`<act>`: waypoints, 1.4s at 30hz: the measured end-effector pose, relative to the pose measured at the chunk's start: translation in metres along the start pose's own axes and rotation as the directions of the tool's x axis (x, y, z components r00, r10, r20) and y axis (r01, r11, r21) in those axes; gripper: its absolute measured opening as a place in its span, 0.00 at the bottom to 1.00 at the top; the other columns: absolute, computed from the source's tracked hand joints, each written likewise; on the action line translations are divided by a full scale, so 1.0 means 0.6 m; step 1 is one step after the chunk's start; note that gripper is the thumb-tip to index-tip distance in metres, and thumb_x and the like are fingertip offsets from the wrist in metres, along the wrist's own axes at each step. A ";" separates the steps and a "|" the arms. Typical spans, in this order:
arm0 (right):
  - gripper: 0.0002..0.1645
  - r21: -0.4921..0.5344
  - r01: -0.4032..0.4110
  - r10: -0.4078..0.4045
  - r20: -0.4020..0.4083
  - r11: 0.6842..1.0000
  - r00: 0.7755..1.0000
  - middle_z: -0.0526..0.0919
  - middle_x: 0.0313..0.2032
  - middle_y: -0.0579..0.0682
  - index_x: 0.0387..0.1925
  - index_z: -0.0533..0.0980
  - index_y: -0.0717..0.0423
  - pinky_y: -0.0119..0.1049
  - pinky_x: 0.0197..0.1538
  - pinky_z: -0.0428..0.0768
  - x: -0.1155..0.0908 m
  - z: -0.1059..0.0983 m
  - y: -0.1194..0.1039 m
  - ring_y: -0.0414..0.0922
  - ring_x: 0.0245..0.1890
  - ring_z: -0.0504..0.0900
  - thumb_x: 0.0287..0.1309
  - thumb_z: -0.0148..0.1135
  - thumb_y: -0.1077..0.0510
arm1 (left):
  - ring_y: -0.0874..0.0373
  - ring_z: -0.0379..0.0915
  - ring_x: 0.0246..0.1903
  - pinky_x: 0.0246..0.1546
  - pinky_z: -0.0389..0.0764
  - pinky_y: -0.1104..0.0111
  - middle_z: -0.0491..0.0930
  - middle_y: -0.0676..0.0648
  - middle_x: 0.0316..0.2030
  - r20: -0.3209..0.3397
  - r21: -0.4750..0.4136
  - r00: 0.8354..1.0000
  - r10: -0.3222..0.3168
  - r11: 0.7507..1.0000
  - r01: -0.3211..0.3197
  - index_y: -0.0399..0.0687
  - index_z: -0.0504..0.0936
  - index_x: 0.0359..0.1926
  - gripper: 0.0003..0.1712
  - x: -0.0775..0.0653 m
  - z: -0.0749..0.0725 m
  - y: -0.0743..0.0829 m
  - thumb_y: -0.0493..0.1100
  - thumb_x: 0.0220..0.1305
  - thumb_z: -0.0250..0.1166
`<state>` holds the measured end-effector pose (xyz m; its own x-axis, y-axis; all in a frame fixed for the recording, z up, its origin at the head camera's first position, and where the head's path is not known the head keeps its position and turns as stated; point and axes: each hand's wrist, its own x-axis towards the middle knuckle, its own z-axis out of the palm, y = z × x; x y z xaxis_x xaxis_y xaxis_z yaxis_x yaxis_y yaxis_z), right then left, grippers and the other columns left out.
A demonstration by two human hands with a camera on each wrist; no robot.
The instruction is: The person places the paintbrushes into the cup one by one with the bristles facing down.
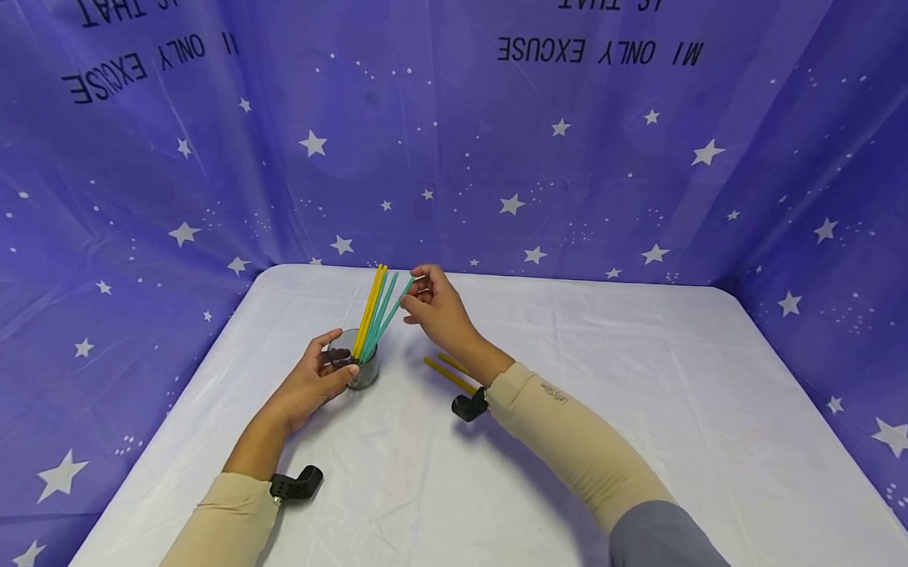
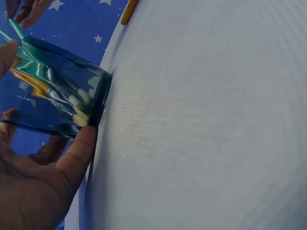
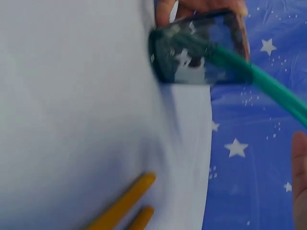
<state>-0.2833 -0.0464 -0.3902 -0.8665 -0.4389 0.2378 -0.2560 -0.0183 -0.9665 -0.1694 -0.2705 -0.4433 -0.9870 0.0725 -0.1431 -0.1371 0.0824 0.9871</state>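
My left hand point(image 1: 311, 389) grips a clear drinking glass point(image 1: 366, 375) at the left of the table, thumb on the near side and fingers round the far side. Yellow-handled paintbrushes point(image 1: 367, 314) and several teal-handled ones lean in it, handles up. Through the glass wall in the left wrist view, their bristles point(image 2: 80, 116) show near the bottom. With thumb and fingers, my right hand point(image 1: 440, 310) pinches the upper end of the rightmost teal paintbrush point(image 3: 278, 91), whose lower end is inside the glass.
Two more yellow handles point(image 1: 451, 375) lie on the white-covered table point(image 1: 645, 390), partly hidden beneath my right forearm. A purple curtain point(image 1: 474, 151) with white stars hangs along the table's back and sides. Each wrist carries a black camera point(image 1: 469, 405).
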 end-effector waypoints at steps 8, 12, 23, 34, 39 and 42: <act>0.18 -0.161 -0.074 0.082 0.044 0.984 0.996 0.74 0.44 0.53 0.56 0.69 0.55 0.46 0.41 0.83 -0.003 -0.053 0.022 0.48 0.42 0.78 0.68 0.59 0.61 | 0.56 0.66 0.55 0.51 0.76 0.67 0.56 0.31 0.68 -0.002 0.015 1.000 0.006 1.000 -0.006 0.51 0.39 0.79 0.50 -0.004 -0.004 0.000 0.39 0.69 0.63; 0.15 -0.257 -0.111 0.135 0.079 0.960 0.988 0.75 0.44 0.53 0.53 0.71 0.55 0.44 0.41 0.83 -0.002 -0.077 0.038 0.49 0.42 0.78 0.67 0.61 0.60 | 0.55 0.66 0.56 0.51 0.76 0.66 0.56 0.31 0.68 0.002 0.023 1.000 0.009 1.000 -0.009 0.51 0.39 0.79 0.50 -0.004 -0.005 -0.001 0.40 0.70 0.63; 0.21 -0.537 -0.215 0.357 0.175 0.816 0.918 0.76 0.42 0.52 0.58 0.71 0.60 0.38 0.33 0.79 -0.003 -0.111 0.076 0.47 0.30 0.77 0.67 0.62 0.59 | 0.52 0.64 0.58 0.52 0.75 0.66 0.55 0.32 0.68 -0.003 0.019 1.000 0.000 1.000 0.000 0.51 0.39 0.79 0.49 -0.004 -0.003 -0.004 0.40 0.70 0.63; 0.12 -0.712 -0.133 0.385 0.205 0.690 0.900 0.78 0.37 0.51 0.47 0.75 0.58 0.36 0.37 0.74 -0.005 -0.123 0.079 0.45 0.32 0.74 0.64 0.64 0.60 | 0.51 0.64 0.59 0.51 0.76 0.67 0.55 0.32 0.68 0.004 0.029 1.000 0.004 1.000 -0.004 0.51 0.39 0.79 0.50 0.002 -0.003 -0.006 0.42 0.69 0.64; 0.13 -0.734 -0.135 0.422 0.221 0.666 0.879 0.78 0.36 0.51 0.48 0.75 0.55 0.36 0.39 0.73 -0.006 -0.126 0.079 0.45 0.33 0.73 0.62 0.65 0.61 | 0.52 0.65 0.58 0.51 0.76 0.66 0.55 0.32 0.68 0.007 0.027 1.000 0.002 1.000 -0.002 0.51 0.39 0.79 0.50 0.001 -0.002 -0.005 0.42 0.69 0.64; 0.14 -0.753 -0.104 0.425 0.246 0.650 0.871 0.79 0.38 0.50 0.49 0.77 0.54 0.37 0.42 0.74 -0.005 -0.128 0.079 0.45 0.36 0.74 0.62 0.65 0.62 | 0.53 0.65 0.57 0.51 0.76 0.66 0.55 0.32 0.68 0.007 0.026 1.000 0.001 1.000 -0.001 0.51 0.40 0.79 0.50 0.001 -0.002 -0.004 0.42 0.69 0.64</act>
<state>-0.3256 0.0229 -0.4295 -0.7579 -0.6113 -0.2277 -0.3988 0.7104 -0.5799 -0.1698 -0.2715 -0.4456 -0.9866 0.0798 -0.1426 -0.1337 0.1079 0.9851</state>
